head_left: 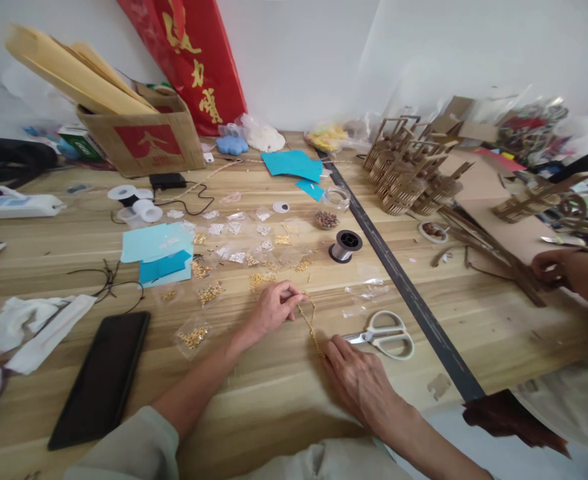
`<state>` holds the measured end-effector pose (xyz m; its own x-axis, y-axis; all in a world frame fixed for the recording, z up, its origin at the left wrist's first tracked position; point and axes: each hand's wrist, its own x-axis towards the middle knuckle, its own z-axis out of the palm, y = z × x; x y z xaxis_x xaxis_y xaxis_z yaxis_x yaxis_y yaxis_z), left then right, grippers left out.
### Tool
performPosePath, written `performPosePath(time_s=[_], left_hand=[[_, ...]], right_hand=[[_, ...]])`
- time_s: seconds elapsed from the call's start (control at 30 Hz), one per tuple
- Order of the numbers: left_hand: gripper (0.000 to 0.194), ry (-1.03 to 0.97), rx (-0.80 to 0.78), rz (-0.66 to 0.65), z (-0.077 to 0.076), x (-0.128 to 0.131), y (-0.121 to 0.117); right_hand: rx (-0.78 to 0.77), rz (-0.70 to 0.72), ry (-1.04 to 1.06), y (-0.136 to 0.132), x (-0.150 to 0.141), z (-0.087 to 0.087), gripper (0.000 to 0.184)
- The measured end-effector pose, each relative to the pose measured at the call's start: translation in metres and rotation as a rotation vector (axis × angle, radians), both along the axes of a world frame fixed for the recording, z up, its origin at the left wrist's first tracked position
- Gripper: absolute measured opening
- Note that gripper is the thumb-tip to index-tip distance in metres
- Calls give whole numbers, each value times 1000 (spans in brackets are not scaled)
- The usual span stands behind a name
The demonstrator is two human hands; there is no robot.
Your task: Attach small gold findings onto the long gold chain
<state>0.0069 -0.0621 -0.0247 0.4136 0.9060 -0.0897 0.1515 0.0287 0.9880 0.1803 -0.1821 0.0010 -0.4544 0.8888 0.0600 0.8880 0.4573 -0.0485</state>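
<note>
A thin gold chain (311, 325) runs in a narrow loop between my two hands, just above or on the wooden table. My left hand (277, 307) pinches its far end between thumb and fingers. Closed on the near end is my right hand (357, 373), its fingertips partly hidden beneath the knuckles. White-handled scissors (387, 335) lie right beside my right hand, blades pointing at it. Small clear bags of gold beads and findings (210, 293) are spread beyond and left of my left hand. A spool of fine wire (345, 246) stands farther back.
On the left lie a black phone (101, 380), blue paper sheets (157, 243) and white tissue (29, 320). A cardboard box (141, 143) stands behind. To the right, past a dark strip (404, 280), are small wooden baskets (399, 173) and another person's hand (549, 265).
</note>
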Motion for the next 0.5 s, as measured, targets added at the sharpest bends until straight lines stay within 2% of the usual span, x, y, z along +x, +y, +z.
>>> performPosePath(time_s=[0.1,0.2,0.3,0.4,0.5], left_hand=[[19,4,-1,3,0,0,0],[19,5,3,3,1,-1,0],[18,0,2,5,2,-1,1],[19,-4,-1,5,2,-1,1],[19,0,8,5,2,-2,1]], right_hand=[[-89,-60,244,-2,3,1,14],[-310,-163,607,-1,5,0,11],[-512,-309,854,0,7,-4,12],[-632,-372,954,1,7,-6,11],[-650,-357,966,2,7,-1,10]])
